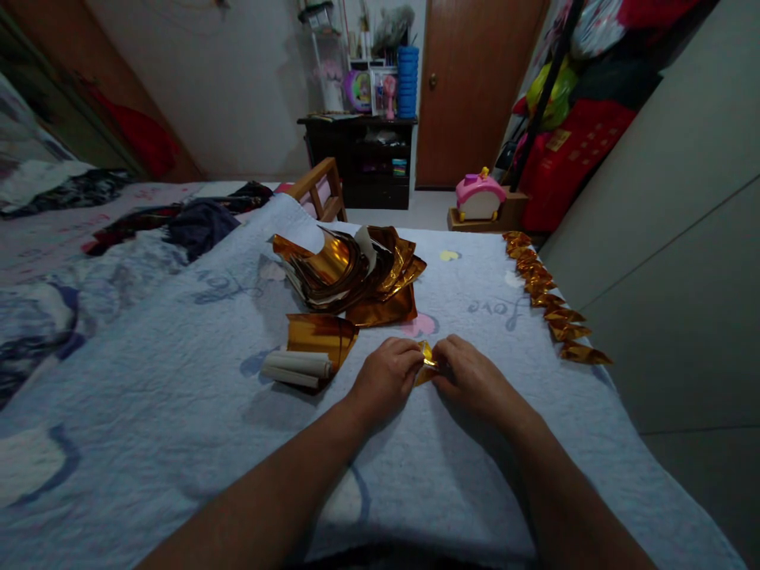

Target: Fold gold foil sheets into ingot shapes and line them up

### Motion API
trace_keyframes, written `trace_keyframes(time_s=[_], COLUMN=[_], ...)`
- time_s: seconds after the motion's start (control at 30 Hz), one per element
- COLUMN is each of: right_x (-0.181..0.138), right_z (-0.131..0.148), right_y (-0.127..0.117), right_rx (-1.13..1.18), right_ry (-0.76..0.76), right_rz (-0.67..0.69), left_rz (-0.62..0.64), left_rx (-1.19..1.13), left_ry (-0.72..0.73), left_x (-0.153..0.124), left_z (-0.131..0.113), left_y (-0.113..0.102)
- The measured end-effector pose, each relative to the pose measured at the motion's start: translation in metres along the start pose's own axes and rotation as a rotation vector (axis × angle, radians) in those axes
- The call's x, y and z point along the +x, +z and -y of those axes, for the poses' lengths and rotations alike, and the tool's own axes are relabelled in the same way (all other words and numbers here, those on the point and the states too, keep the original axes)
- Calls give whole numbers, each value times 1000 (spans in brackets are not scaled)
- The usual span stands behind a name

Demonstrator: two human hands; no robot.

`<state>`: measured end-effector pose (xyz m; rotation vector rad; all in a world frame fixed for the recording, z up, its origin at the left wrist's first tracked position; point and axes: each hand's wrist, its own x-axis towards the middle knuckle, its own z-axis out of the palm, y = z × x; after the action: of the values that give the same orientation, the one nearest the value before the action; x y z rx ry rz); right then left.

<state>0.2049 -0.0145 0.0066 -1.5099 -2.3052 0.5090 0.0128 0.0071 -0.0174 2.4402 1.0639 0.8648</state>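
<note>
A small folded piece of gold foil paper [426, 366] lies low over the bed cover, pinched from both sides. My left hand [389, 372] is closed on its left edge, and my right hand [472, 372] grips the right edge; the fingers hide much of it. Just left of my left hand are a few gold sheets [317, 332] with a white-backed rolled paper [297, 368] on them. Farther back sits a large curled stack of gold foil sheets [336, 265]. Along the right edge of the bed runs a row of folded gold foil pieces [567, 332].
The light blue bed cover [207, 443] carries printed words and hearts. Crumpled clothes [199, 226] are at the left. Beyond the bed stand a dark cabinet [359, 190], a wooden door [475, 103] and a pink toy [480, 194]. A pale panel [670, 261] borders the right side.
</note>
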Motion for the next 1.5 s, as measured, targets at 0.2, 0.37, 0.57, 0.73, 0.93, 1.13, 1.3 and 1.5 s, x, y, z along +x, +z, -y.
trace_keyframes(time_s=[0.2, 0.37, 0.57, 0.73, 0.93, 1.13, 1.3, 1.5], right_x=[2, 4, 7, 7, 7, 6, 6, 5], right_z=[1, -2, -4, -6, -4, 1, 1, 3], right_y=[3, 5, 6, 7, 3, -2, -3, -1], right_rx=[51, 81, 81, 100, 87, 63, 84, 51], right_ry=[-60, 14, 11, -27, -41, -40, -49, -53], right_rz=[-15, -8, -23, 13, 46, 80, 69, 57], left_rz=[-17, 14, 65, 70, 162, 196, 193, 197], left_rx=[-81, -126, -76, 29, 94, 119, 163, 191], left_ry=[-33, -66, -65, -62, -35, 2, 23, 65], left_x=[3, 5, 3, 2, -1, -3, -3, -4], left_z=[2, 0, -1, -4, -7, -10, -11, -12], left_y=[-3, -7, -5, -4, -6, -10, -15, -17])
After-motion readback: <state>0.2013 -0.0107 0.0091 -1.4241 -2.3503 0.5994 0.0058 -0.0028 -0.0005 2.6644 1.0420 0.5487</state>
